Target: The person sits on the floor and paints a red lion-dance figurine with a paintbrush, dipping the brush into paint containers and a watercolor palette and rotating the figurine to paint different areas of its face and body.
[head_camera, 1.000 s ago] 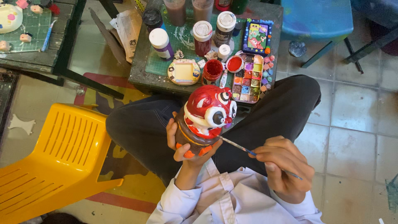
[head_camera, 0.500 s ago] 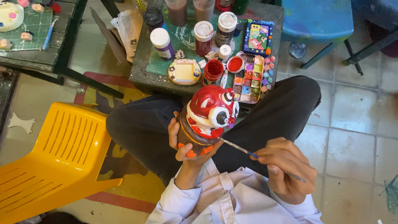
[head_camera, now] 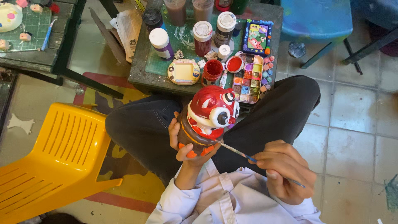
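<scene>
Left hand [head_camera: 185, 143] clamped around base of red figurine [head_camera: 209, 116], held over lap | right hand [head_camera: 282, 170] pinched on thin paintbrush [head_camera: 238, 152], tip touching figurine's lower edge | paint palette [head_camera: 251, 76] on low table [head_camera: 141, 70] just ahead | yellow chair [head_camera: 58, 157] at left

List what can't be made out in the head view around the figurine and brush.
- Figurine underside and far side: hidden by the left hand and its fingers.
- Paintbrush handle middle: covered by the right hand.
- Brush tip's contact spot: too small to tell.
- Cups at the table's back: cut off by the top edge.
</scene>
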The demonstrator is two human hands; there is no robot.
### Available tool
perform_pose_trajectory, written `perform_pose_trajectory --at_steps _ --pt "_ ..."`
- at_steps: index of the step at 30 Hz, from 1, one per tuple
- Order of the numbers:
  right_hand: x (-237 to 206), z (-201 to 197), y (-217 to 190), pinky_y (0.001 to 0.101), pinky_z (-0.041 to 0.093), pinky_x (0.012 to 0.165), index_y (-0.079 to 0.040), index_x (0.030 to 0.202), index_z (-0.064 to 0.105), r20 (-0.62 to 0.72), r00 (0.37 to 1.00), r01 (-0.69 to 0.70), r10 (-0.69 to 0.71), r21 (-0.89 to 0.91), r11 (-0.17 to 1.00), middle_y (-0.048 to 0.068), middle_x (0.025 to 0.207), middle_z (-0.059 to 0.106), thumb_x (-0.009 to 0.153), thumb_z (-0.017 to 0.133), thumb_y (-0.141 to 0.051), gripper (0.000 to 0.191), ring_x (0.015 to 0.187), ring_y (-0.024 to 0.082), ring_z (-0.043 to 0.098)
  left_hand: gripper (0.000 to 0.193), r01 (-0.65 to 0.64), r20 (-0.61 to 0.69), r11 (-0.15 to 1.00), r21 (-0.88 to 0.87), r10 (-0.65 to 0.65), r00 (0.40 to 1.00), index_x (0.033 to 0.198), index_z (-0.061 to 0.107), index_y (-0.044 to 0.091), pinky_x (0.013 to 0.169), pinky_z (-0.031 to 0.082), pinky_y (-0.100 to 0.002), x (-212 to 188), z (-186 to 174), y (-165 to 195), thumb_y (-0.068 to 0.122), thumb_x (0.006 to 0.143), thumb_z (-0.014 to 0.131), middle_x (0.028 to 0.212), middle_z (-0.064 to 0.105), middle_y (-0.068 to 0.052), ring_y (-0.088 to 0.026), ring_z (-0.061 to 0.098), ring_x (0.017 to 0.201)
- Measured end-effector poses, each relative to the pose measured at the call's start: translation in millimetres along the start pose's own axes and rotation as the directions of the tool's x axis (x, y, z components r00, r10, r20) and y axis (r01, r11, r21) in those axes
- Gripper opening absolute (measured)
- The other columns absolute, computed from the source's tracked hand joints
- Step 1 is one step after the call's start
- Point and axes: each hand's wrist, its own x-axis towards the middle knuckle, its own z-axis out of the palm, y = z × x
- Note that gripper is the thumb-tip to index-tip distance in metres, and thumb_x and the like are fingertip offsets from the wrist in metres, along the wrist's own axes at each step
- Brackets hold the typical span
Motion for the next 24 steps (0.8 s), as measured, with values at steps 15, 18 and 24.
perform_pose_trajectory --at_steps 15,18,24 --pt "-36.4 12.7 41.8 0.0357 0.052 0.058 0.003 0.096 0.058 -0.331 0.944 0.052 0.012 0.182 0.982 0.017 0.081 0.065 0.111 0.053 -0.027 0.035 0.064 0.026 0.059 0.102 0.197 0.015 0.970 -0.145 -0.197 0.980 0.143 0.021 0.024 0.127 0.035 -0.057 3.9 8.6 10.5 0.013 0.071 0.093 0.155 0.029 -0.014 -0.038 0.039 0.146" --pt "-46.6 27.0 81.0 0.0350 0.049 0.053 -0.003 0.101 0.056 -0.510 0.854 0.094 0.099 0.338 0.936 0.015 0.080 0.062 0.114 0.049 -0.029 0.030 0.066 0.025 0.055 0.114 0.504 0.075 0.807 -0.307 -0.507 0.859 0.154 0.013 0.014 0.125 0.036 -0.047 -8.2 13.4 18.8 0.010 0.071 0.091 0.157 0.030 -0.016 -0.031 0.039 0.145" --pt "-60.4 56.0 132.3 0.0376 0.048 0.078 -0.009 0.119 0.060 -0.455 0.806 0.083 0.379 0.721 0.688 0.014 0.096 0.066 0.115 0.049 -0.034 0.028 0.088 0.025 0.058 0.114 0.660 0.127 0.648 -0.380 -0.671 0.731 0.156 0.015 0.008 0.125 0.036 -0.044 -26.2 16.8 8.4 0.006 0.071 0.091 0.155 0.030 -0.016 -0.028 0.037 0.146"
